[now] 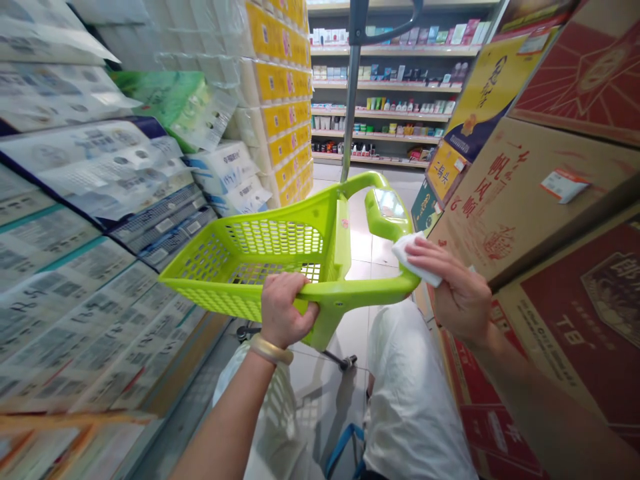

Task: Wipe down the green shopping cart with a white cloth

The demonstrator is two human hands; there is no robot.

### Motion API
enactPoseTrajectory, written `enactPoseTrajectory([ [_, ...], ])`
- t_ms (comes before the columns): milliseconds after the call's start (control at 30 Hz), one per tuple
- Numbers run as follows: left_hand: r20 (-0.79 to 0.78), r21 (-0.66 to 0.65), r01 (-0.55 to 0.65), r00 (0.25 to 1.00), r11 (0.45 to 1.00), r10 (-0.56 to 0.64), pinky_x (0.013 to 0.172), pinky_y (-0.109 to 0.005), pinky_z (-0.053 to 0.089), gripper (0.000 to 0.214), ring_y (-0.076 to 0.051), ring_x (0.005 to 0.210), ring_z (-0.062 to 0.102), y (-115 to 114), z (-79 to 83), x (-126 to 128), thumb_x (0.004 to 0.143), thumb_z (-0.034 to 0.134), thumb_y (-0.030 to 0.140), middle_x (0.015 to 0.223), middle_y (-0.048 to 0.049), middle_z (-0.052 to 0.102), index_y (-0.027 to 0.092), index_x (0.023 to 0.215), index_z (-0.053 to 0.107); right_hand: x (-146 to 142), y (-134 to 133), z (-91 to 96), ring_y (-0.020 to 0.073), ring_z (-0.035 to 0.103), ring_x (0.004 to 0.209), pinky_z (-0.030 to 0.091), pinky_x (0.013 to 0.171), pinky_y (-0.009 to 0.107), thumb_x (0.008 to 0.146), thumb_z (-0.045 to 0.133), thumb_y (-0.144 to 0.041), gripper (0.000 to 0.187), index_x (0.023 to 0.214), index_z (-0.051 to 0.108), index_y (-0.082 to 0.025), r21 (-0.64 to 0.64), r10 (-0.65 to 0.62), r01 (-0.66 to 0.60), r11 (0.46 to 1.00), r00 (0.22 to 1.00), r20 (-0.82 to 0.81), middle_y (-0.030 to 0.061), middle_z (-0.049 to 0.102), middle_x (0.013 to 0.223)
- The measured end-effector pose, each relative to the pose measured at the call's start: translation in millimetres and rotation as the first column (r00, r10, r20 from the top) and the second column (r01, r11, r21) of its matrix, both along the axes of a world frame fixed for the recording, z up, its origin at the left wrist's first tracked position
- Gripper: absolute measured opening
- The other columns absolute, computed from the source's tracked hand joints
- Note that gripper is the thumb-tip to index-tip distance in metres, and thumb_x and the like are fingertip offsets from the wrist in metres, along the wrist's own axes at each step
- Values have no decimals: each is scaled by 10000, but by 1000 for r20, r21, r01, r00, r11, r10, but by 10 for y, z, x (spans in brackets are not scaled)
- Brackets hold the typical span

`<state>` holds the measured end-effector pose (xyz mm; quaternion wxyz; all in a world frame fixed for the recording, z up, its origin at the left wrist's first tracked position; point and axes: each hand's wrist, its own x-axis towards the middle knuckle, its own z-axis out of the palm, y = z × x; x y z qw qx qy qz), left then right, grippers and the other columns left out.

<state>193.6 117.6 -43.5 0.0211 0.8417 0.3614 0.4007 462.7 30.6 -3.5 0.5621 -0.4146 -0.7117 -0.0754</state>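
Observation:
A lime-green plastic shopping cart (pixel 336 293) with slotted basket walls stands in front of me, its looped handle on the right. My left hand (pixel 286 308), with a bangle on the wrist, is wrapped over the basket's near rim. On the handle's right corner, my right hand (pixel 450 283) presses a folded white cloth or tissue (pixel 419 257) against the green plastic. A small panel (pixel 390 203) is set in the handle's far part. Inside the basket I see only its slotted floor and walls. One black caster (pixel 347 363) shows below.
Stacked paper packs (pixel 150 167) rise on the left, with yellow-wrapped packs (pixel 285 100) behind. Cartons (pixel 545 193) line the right side closely. A metal pole (pixel 351 100) stands beyond the cart, before shelves (pixel 395 83) of small goods. A blue strap (pixel 345 447) lies between my legs.

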Motion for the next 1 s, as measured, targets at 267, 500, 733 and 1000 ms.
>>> enactPoseTrajectory([
  [267,21,-2,29,999,1000,-29,700,-387,345,105,-211,654,492,1,-6,-49,775,515,327,651,-6,529,234,739,481,31,-53,53,221,685,1157,530,1072,435,954,511,-107,354,1182,719,-280,-31,106,-102,994,983,147,46,758,1149],
  [500,20,-4,44,999,999,-44,692,-384,339,115,-213,652,483,-9,2,-92,777,508,333,642,-5,519,236,730,467,-43,-99,109,217,681,1163,505,1101,426,945,508,-77,376,1185,719,-276,-68,138,-131,989,985,106,45,764,1132],
  [733,27,-16,38,999,999,-38,700,-391,345,135,-219,662,483,19,-20,-161,795,509,341,645,-11,520,239,722,457,3,-4,168,217,681,1164,525,1082,421,968,489,-116,339,1148,735,-265,-118,110,-102,988,992,62,50,761,1139],
  [1000,32,-67,45,999,997,-43,720,-397,356,135,-225,696,507,49,-19,-221,790,508,350,672,-19,545,238,723,474,-218,-262,136,204,674,1177,495,1102,395,963,518,-130,320,1191,710,-244,-93,246,-230,969,932,265,57,759,1148],
])
